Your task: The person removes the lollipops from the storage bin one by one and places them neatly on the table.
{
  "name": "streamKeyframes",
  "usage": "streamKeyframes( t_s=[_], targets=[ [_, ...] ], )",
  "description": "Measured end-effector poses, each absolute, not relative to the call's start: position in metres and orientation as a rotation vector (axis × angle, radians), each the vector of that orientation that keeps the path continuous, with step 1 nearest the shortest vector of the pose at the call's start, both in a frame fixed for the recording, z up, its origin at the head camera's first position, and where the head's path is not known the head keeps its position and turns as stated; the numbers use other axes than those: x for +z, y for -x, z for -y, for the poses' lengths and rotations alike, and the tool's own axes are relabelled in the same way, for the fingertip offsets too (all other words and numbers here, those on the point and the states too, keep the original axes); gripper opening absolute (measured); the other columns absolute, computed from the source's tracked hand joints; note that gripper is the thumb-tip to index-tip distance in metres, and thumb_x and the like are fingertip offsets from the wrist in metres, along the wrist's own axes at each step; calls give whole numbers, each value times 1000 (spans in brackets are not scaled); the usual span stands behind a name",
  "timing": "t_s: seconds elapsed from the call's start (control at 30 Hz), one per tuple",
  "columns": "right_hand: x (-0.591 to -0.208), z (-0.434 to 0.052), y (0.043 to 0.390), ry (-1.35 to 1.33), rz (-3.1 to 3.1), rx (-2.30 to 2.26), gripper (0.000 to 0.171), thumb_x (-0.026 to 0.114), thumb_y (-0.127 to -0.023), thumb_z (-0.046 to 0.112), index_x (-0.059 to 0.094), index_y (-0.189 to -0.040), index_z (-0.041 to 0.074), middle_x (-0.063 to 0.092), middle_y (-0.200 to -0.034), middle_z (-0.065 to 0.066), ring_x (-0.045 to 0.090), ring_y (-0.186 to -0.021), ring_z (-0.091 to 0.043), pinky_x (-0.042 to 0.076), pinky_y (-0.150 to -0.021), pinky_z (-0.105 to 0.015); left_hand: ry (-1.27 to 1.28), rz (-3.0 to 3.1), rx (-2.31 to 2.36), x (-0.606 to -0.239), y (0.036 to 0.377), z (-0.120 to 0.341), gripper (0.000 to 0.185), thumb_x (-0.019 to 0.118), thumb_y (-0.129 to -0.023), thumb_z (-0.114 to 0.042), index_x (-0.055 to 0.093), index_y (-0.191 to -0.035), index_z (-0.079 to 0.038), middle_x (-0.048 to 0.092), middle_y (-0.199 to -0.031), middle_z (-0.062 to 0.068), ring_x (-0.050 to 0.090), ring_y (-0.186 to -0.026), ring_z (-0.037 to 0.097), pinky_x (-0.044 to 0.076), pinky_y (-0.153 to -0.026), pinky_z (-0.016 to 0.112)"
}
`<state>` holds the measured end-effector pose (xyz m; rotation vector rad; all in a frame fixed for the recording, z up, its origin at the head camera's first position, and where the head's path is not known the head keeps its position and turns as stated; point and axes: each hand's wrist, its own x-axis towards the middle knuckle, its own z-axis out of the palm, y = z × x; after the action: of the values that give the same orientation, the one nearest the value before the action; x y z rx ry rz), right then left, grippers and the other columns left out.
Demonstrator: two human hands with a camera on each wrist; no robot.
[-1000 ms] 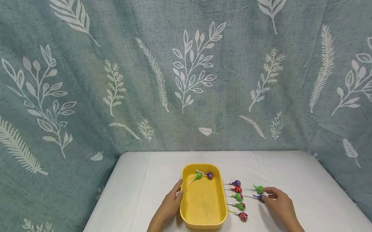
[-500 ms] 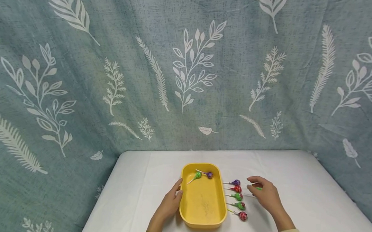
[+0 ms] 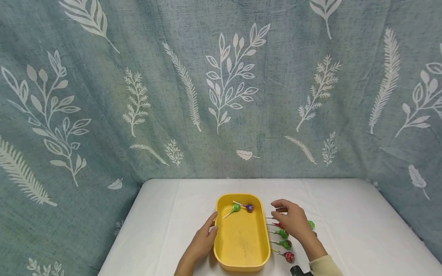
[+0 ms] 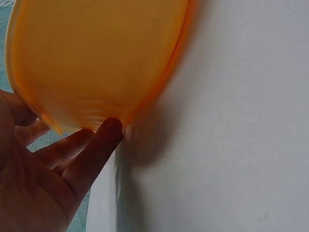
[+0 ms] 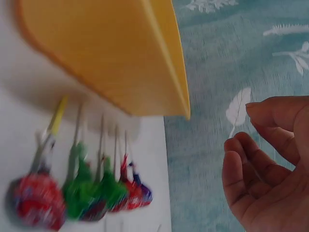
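My left hand [image 3: 201, 241] rests against the left side of a yellow tray [image 3: 220, 253], fingers fairly straight. In the left wrist view, the fingertips [image 4: 114, 126] touch the tray's outer wall [image 4: 96, 58]. Inside the tray lie a green lollipop [image 3: 235, 208] and a purple lollipop [image 3: 249, 208]. My right hand [image 3: 293, 219] hovers just right of the tray, over the far end of a lollipop row. In the right wrist view its fingers are loosely bent, with nothing visible between them. It covers part of a red lollipop [image 3: 278, 225].
Beside the tray's right wall are green lollipops [image 3: 284, 243] and a red lollipop with a yellow stick [image 3: 289, 256]. Behind the right wrist another green lollipop [image 3: 311, 224] shows partly. A white cloth [image 3: 165, 218] covers the table, and a leaf-patterned curtain [image 3: 223, 93] hangs behind.
My right hand has moved left and away from me, from the outer green and purple lollipops to beside the tray. The left hand and tray have stayed in place.
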<state>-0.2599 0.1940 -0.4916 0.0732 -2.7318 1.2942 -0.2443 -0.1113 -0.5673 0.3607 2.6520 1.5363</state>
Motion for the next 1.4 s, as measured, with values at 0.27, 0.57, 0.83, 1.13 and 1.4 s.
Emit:
streamKeyframes(
  t_s=[0.27, 0.57, 0.83, 1.13, 1.4],
  targets=[
    [-487, -173, 276, -94, 2768, 1352, 29, 71, -94, 12, 69, -122, 5, 69, -118, -16, 66, -105, -33, 61, -65, -38, -353, -2648, 1536, -568, 245, 112, 51, 46, -108, -19, 37, -157, -10, 55, -138, 28, 60, -118, 44, 44, -101, 62],
    [-492, -161, 291, -145, 2767, 1325, 29, 70, -94, 11, 70, -121, 3, 70, -115, -14, 67, -105, -32, 58, -84, -46, -326, -2633, 1552, -564, 246, 111, 51, 45, -108, -17, 36, -157, -11, 54, -140, 28, 60, -118, 44, 44, -101, 62],
    [-493, -138, 298, -99, 2785, 1379, 31, 71, -93, 11, 69, -122, 1, 69, -119, -16, 65, -112, -36, 56, -90, -48, -312, -2616, 1567, -564, 246, 110, 51, 44, -108, -18, 36, -158, -11, 53, -141, 27, 59, -120, 44, 43, -103, 62],
    [-501, -119, 307, -58, 2835, 1358, 33, 64, -95, 9, 66, -127, -1, 66, -125, -20, 65, -111, -35, 53, -91, -48, -349, -2621, 1576, -566, 244, 110, 51, 45, -108, -17, 36, -157, -9, 53, -139, 29, 63, -114, 43, 46, -100, 61],
    [-509, -113, 314, -50, 2871, 1338, 38, 61, -99, 13, 60, -133, -4, 59, -133, -27, 56, -123, -44, 47, -100, -55, -370, -2626, 1571, -566, 245, 112, 51, 45, -108, -19, 37, -157, -10, 54, -138, 27, 63, -113, 40, 46, -100, 60]
  ],
)
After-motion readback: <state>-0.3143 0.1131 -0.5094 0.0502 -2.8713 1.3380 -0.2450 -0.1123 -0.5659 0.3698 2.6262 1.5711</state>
